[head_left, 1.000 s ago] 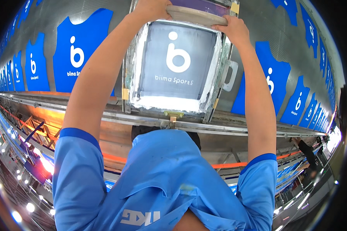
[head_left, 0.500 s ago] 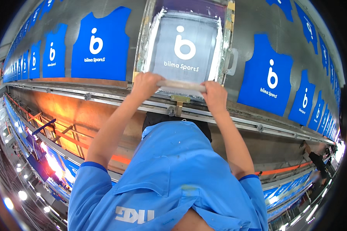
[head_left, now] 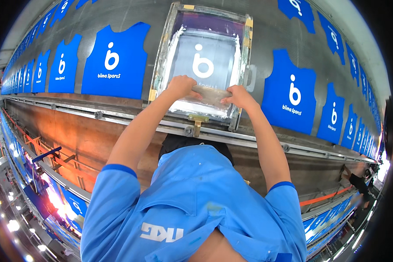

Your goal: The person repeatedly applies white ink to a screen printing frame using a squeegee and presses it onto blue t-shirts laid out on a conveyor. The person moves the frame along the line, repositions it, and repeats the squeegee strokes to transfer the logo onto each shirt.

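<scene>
A metal-framed printing screen (head_left: pixel 181 59) lies on the long dark table; its pale mesh shows a white logo, white paste along its sides and a purple band at the far end. My left hand (head_left: pixel 181 87) and my right hand (head_left: pixel 236 97) are closed on the two ends of a pale squeegee (head_left: pixel 214 91) over the near part of the screen. The squeegee covers part of the lower lettering. Blue garment panels with white logos (head_left: pixel 113 83) (head_left: pixel 288 105) lie on either side of the screen.
Rows of blue panels run along the dark table (head_left: pixel 253 26) in both directions. A metal rail (head_left: pixel 148 123) lines its near edge. Across the aisle behind me are racks with orange bars (head_left: pixel 314 198). A person in dark clothing (head_left: pixel 358 183) is at the far right.
Both hands have brought the squeegee from the screen's far end down to its near part. Since half a second ago it sits slightly farther in from the near edge.
</scene>
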### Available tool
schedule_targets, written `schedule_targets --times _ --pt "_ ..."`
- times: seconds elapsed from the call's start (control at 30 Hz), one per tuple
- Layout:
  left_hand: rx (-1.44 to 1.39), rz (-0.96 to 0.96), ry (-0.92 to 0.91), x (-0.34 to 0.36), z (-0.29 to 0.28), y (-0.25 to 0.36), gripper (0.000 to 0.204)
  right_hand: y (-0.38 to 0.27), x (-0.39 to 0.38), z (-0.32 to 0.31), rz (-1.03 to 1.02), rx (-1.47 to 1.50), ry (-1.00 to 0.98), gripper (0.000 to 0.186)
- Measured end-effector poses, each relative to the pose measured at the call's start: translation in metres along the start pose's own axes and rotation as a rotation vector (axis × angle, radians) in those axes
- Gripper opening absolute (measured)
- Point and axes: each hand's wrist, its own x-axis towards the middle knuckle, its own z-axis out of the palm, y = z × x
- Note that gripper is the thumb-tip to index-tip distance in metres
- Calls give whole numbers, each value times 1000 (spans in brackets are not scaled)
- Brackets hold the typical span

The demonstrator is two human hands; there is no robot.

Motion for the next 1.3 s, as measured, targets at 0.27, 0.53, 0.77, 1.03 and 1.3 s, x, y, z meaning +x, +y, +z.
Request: schedule_targets --times 0.27,0.53,0.77,1.03,1.3 --pt "-303 19 -109 63 -58 -61 76 -8 38 -67 86 680 152 48" --pt "-171 79 152 168 -159 -82 59 84 35 -33 399 495 819 30" --pt "-94 8 63 149 -134 -71 46 63 42 -32 299 1049 684 37" --pt "-193 -22 91 -25 -40 -7 44 43 31 -50 256 993 782 33" --pt "-282 110 327 -151 18 -1 55 2 54 -40 244 745 1140 18"
